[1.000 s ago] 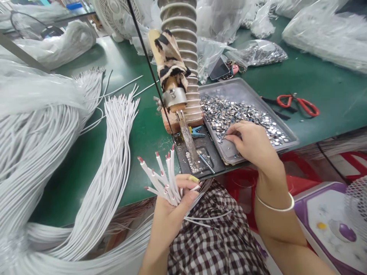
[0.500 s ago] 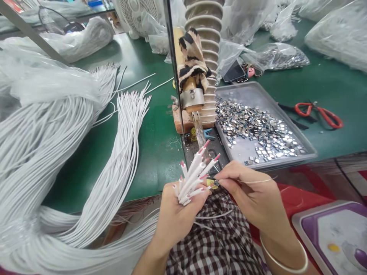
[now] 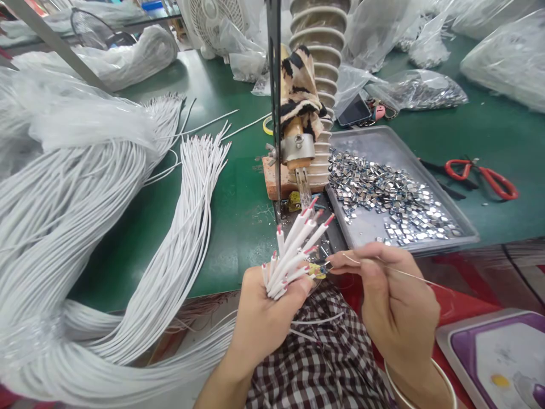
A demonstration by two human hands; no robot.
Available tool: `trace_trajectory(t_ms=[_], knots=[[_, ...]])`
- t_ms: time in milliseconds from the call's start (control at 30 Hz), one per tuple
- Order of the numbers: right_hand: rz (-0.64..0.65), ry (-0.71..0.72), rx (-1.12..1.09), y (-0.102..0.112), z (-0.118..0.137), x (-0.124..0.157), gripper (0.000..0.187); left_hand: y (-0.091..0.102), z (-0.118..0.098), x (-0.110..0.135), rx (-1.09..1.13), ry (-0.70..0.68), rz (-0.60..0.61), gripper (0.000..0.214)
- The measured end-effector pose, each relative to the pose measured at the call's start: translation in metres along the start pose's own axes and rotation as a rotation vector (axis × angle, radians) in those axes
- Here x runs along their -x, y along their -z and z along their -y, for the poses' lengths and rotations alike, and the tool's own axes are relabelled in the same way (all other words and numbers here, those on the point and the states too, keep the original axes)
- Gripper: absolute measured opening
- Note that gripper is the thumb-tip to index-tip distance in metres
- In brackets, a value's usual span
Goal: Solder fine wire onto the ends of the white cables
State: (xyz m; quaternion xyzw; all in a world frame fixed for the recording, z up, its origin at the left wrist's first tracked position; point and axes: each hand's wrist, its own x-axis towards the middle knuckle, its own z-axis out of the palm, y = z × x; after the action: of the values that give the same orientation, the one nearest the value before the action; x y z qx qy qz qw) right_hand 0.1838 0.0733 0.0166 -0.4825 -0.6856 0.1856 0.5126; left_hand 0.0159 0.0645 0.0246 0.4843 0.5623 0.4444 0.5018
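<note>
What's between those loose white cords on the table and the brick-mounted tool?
Only bare green tabletop, lightly speckled near the tool, in the head view.

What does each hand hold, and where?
Left hand grips a bunch of white cords just below their red tips. Right hand pinches a small metal clip; where cannot be told.

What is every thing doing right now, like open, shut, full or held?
left hand, shut around white cords.
white cords, held fanned out, red tips up.
right hand, pinching metal clip at a cord tip.
tray, partly covered with loose clips.
scissors, lying on the table, untouched.
phone, screen dark.
</note>
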Motion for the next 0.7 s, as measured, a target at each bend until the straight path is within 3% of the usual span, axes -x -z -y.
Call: trace_trajectory(t_ms=[100, 200, 367, 533, 700], knots=[[-0.055, 0.106, 0.025, 0.0, 0.003, -0.002, 0.016, -0.001, -0.006, -0.003, -0.008, -0.005, -0.027, 0.016], [-0.064, 0.218, 0.031, -0.001, 0.005, -0.005, 0.019, -0.001, -0.011, -0.005, 0.0, -0.03, -0.036, 0.017], [-0.078, 0.253, 0.066, 0.0, 0.007, -0.006, 0.023, -0.003, -0.018, -0.007, 0.035, -0.032, -0.044, 0.017], [-0.072, 0.278, 0.087, 0.002, 0.01, -0.009, 0.022, -0.005, -0.022, -0.006, 0.08, -0.046, -0.134, 0.016], [-0.01, 0.278, 0.075, 0.003, 0.011, -0.006, 0.022, -0.003, -0.023, -0.005, 0.131, 0.017, -0.042, 0.017]])
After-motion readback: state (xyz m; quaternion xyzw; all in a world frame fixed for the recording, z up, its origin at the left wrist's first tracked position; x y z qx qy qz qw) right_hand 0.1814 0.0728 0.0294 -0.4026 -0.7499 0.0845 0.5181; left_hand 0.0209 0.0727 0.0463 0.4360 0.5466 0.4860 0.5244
